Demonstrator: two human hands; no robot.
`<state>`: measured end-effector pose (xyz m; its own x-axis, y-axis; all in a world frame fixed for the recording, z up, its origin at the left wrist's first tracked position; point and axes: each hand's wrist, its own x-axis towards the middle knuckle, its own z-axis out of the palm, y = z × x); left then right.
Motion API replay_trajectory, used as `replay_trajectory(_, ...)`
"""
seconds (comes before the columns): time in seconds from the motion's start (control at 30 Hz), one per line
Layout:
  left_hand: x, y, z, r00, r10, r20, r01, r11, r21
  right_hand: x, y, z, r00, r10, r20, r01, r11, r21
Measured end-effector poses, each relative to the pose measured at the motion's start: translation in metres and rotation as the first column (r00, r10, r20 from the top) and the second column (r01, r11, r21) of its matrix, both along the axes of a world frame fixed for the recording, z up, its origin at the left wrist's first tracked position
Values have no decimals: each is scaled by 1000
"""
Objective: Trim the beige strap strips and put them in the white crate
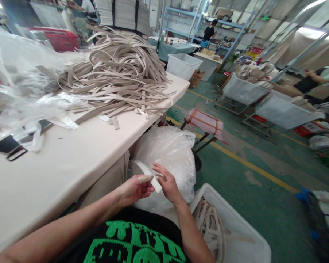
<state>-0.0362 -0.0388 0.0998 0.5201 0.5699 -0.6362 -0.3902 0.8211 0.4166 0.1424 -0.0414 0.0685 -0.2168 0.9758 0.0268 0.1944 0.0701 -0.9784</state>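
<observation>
A pale, flat strip (155, 183) is held over my lap, its far part curving up and away to the left. My left hand (138, 188) pinches it between thumb and fingers close to its squared end; something pale is wrapped round the thumb. At the strip's right edge is my right hand (168, 184), its fingers apart and partly bent; whether it touches the strip I cannot tell. Behind both hands bulges a clear plastic bag (170, 149). A large heap of beige strips (126, 69) lies tangled on the white table (99, 153) ahead and to the left.
A white bin (242, 228) with coiled strips stands by my right side. Clear plastic sheeting (24, 98) covers the table's left part, near a dark flat object (8, 144). A padded stool (204, 122) and loaded carts (243, 89) stand on the green floor. A person (209, 33) is farther back.
</observation>
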Motion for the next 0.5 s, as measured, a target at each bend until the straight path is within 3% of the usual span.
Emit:
replay_trajectory(0.1,1,-11,2,992,-123,23,122,990,66,-13,9,-2,990,140,-7,-140,987,75)
replay_trajectory(0.2,-2,-14,-5,974,-225,33,223,973,61,-16,10,6,995,81,-50,-78,996,46)
replay_trajectory(0.27,-4,-11,-16,979,-202,32,202,979,-17,-10,2,18,998,-4,-61,4,1000,-2)
replay_trajectory(0.33,-4,-2,-30,996,-91,-3,90,988,-125,2,-16,34,996,-49,-79,44,997,-66)
replay_trajectory(0.4,-2,11,-41,992,98,-81,-112,973,-201,20,-44,48,984,-77,-161,53,987,-152)
replay_trajectory(0.5,4,36,-47,899,408,-161,-435,877,-205,63,-99,56,934,-226,-275,136,941,-309)
